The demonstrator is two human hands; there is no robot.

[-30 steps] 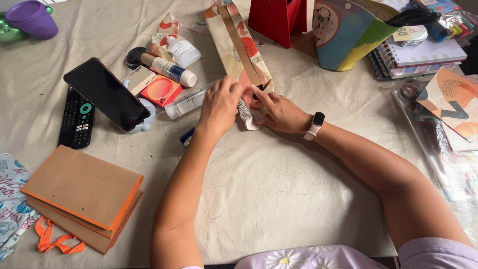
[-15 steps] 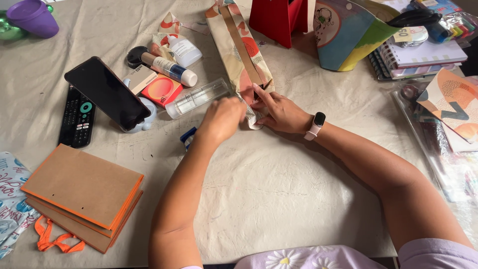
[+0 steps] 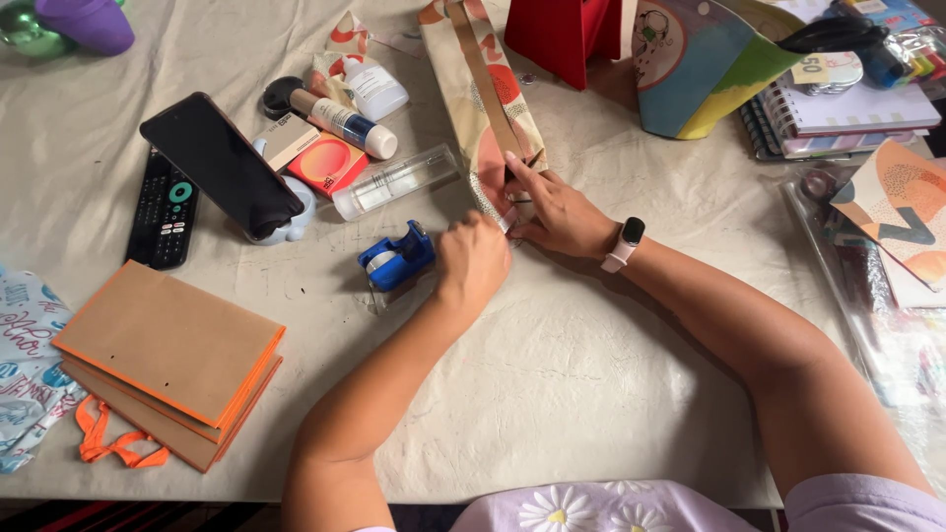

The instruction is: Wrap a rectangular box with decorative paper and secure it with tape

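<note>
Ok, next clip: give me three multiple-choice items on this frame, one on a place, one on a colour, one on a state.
1. Where is the tape dispenser?
A. just left of the left hand
B. on the notebooks
C. under the phone

2. What colour edges the brown paper bags?
A. green
B. orange
C. purple

3. What is the right hand doing?
A. resting flat on bare cloth
B. lifting the remote
C. pressing fingers on the patterned paper bag

Answers: 1 A, it sits beside that fist; 2 B, orange trim and handles show; 3 C, fingertips lie on the bag's lower end.
</note>
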